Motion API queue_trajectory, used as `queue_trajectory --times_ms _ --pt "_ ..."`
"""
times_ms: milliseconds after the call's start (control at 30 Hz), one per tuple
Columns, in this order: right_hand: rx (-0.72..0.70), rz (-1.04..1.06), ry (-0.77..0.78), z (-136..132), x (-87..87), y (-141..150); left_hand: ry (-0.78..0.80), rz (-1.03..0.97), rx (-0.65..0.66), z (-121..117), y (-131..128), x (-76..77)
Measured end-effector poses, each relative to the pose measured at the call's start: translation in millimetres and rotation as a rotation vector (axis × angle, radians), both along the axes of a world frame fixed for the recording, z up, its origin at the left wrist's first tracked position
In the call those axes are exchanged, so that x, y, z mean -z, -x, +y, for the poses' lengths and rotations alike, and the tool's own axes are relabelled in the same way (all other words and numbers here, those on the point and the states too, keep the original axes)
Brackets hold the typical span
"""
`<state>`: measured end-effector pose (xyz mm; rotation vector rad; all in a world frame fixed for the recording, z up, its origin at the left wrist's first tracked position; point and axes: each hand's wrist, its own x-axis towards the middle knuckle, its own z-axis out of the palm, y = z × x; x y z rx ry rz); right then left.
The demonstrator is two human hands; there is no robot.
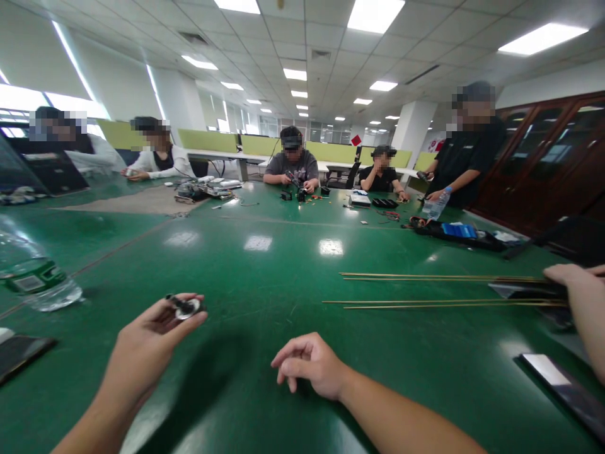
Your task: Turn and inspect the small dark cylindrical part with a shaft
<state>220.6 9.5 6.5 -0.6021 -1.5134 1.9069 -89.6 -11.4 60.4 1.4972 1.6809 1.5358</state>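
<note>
My left hand [146,343] is raised over the green table [265,271], palm up, with its fingers closed round a small black and silver round part [185,307]. My right hand [309,366] rests on the table near the front middle. Its fingers are curled loosely under and nothing shows in them. Several long thin brass rods [439,290] lie flat on the table to the right of my hands, out of reach of both.
A plastic water bottle [38,280] lies at the left. A dark phone [19,354] sits at the lower left, another flat device [562,388] at the lower right. Another person's hand [581,296] touches the rods' right end. Several people work at the far side among tools.
</note>
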Motion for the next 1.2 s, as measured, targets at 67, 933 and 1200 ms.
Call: queue_trajectory --times_ms 67,933,1200 --pt "0.127 0.010 -0.022 1 1.0 0 0.001 -0.059 0.154 16 -31 -1.0" --pt "0.530 -0.407 -0.476 5 1.4 6 -0.054 0.402 0.649 32 -82 49.9" --pt "0.537 -0.479 -0.491 5 -1.9 6 -0.031 0.389 0.674 32 -84 51.0"
